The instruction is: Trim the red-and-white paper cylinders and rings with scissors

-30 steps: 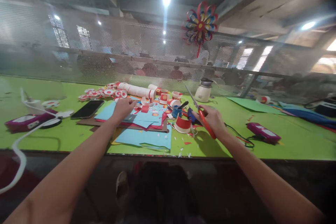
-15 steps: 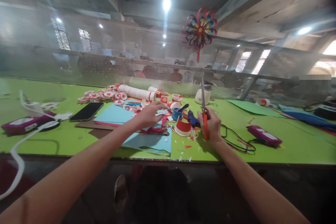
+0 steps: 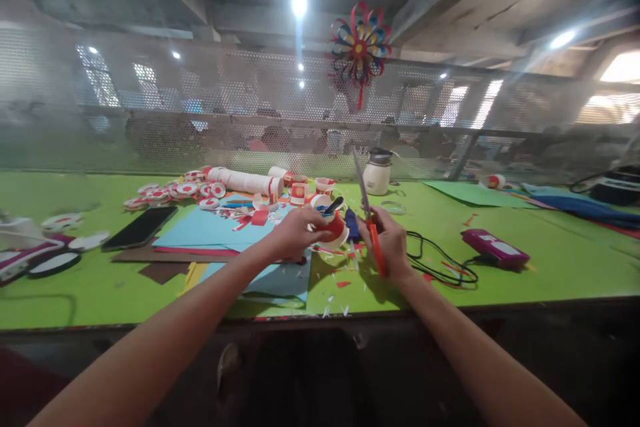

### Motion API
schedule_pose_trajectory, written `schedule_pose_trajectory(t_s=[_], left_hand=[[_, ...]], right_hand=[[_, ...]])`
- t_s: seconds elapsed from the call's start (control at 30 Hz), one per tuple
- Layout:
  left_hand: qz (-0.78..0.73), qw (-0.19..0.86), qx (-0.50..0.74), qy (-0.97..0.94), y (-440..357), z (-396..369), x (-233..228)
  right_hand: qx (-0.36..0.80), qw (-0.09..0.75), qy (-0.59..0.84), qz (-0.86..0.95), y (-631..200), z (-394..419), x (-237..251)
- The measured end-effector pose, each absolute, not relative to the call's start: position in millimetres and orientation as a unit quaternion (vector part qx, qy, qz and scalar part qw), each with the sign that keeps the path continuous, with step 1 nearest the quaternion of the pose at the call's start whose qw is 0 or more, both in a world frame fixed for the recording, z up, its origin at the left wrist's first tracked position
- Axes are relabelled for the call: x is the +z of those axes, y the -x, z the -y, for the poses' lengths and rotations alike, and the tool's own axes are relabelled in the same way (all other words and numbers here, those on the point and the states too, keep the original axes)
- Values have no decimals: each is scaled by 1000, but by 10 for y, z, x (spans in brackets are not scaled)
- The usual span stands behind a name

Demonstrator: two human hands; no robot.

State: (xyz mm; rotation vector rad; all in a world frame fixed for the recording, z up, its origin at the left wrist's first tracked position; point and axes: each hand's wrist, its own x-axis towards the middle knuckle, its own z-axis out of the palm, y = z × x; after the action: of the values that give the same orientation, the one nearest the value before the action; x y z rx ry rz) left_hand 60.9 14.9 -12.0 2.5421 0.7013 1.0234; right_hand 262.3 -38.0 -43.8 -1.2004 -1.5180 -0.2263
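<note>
- the left hand (image 3: pixel 299 232) has been brought across from the blue paper over to the red and white paper cup (image 3: pixel 336 229); a second ago it was resting flat on the sheets further left, now the fingers are curled around the cup's left side, so the cup looks gripped rather than just touched
- the cup has been shifted a bit too; it's now held just above the near edge of the blue paper (image 3: pixel 210 230), right between the two hands, slightly tilted as far as can be made out
- the scissors (image 3: pixel 369 215) are kept in the right hand (image 3: pixel 389 243), fist closed round the red handles; the blades were swung from pointing far-left to nearly upright, and whether they're parted can't be told
- so cup and scissors have been brought close together, looks like cutting on the cup is being set up; that's a guess though
- phone (image 3: pixel 139 227) off to the left and the pink box (image 3: pixel 494 248) on the right of the green table (image 3: pixel 550 267) haven't been touched
</note>
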Motion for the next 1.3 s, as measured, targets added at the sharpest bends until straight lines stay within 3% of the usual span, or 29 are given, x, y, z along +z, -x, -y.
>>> schedule_pose_trajectory(t_s=[0.2,0.47,0.73,0.97,1.1,1.2,1.3], left_hand=[[-276,421,466,-728,-260,-144,124],[-190,549,445,-681,-17,-164,62],[-162,567,341,-732,-16,-85,94],[-146,564,322,-746,-48,-95,52],[-183,598,408,-665,-122,-179,18],[-295,575,456,-612,-131,-264,1],[-403,558,369,-625,-112,-251,-13]], right_hand=[[-45,573,494,653,-2597,442,-415],[41,551,468,690,-2410,583,-150],[245,505,388,731,-2038,611,202],[375,527,283,709,-1869,532,29],[377,566,287,675,-1903,505,-90],[349,605,301,649,-1957,484,-114],[310,651,304,622,-1997,455,-119]])
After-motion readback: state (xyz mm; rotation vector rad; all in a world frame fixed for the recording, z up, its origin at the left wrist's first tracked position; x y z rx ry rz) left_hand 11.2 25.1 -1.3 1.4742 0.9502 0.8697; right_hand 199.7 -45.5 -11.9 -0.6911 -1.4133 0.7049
